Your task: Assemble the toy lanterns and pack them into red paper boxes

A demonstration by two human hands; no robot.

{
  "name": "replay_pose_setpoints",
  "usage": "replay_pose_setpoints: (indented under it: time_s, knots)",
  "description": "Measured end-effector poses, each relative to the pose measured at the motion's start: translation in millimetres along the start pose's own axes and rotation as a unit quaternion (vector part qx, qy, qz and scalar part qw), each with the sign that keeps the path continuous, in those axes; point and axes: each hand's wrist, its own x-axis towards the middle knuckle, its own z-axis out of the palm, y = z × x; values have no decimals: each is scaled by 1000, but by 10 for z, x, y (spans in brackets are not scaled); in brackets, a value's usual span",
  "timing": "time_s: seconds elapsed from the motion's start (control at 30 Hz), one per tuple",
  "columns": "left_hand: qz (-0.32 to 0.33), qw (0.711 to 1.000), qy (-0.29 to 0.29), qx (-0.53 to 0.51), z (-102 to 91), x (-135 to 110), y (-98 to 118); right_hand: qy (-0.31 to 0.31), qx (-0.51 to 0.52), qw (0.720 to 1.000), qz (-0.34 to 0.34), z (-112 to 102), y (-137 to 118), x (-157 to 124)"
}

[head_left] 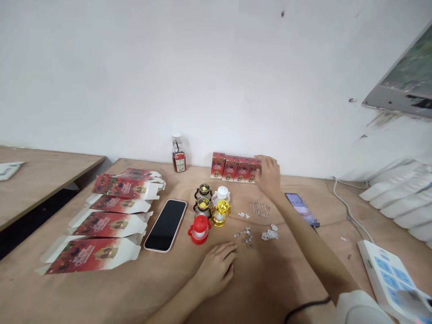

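Observation:
My right hand (269,174) reaches to the back of the table, its fingers curled round the right end of a row of upright red printed boxes (230,168). The rightmost box (251,171) is partly hidden by those fingers. Lying on the table near the front, my left hand (218,266) holds nothing, its fingers loosely extended. Just beyond it stand small toy lanterns: a red one (200,230), a gold one (221,213), a white one (222,194) and dark ones (203,208). Button cells (248,237), white plastic bits (270,233) and thin wire pieces (259,209) lie between my arms.
Several unfolded red cartons (101,225) overlap on the left, beside a pink-edged phone (166,226). A bottle (178,155) stands by the wall. Rightward are another phone (300,208), a power strip (384,270), a cable (349,213) and white stacked items (398,191).

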Motion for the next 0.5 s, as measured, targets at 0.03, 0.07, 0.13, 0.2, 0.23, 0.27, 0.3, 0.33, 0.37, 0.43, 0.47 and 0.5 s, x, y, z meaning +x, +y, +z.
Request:
replay_pose_setpoints:
  time_s: [0.03, 0.07, 0.13, 0.2, 0.23, 0.27, 0.3, 0.33, 0.37, 0.43, 0.47, 0.5]
  knots:
    - [0, 1000, 0, -3, 5, -1, -4, -30, -31, 998, 36, -9, 253, 153]
    - [-1, 1000, 1, -5, 12, -1, -7, -73, -61, 994, 57, -8, 490, 279]
    - [-3, 1000, 2, -8, 20, 0, -12, -187, -108, 974, 71, 15, 882, 441]
    - [-8, 1000, 5, -12, 14, 3, -14, -221, -117, 965, 76, 43, 1142, 493]
    - [-8, 1000, 5, -14, 7, 5, -13, -228, -118, 963, 78, 52, 1225, 490]
    - [-8, 1000, 4, -16, -1, 6, -12, -226, -117, 964, 80, 57, 1283, 472]
    - [-6, 1000, 3, -18, -9, 7, -10, -223, -116, 964, 83, 56, 1324, 445]
    - [-5, 1000, 2, -17, -16, 8, -9, -217, -114, 966, 87, 52, 1352, 410]
    - [-5, 1000, 0, -16, -20, 9, -8, -209, -111, 967, 90, 44, 1373, 368]
    - [-6, 1000, -1, -14, -21, 13, -9, -195, -99, 971, 95, 32, 1398, 263]
    - [-7, 1000, -1, -13, -20, 15, -11, -190, -91, 973, 96, 31, 1401, 201]
    - [-7, 1000, 1, -13, -19, 17, -12, -189, -84, 974, 97, 34, 1392, 135]
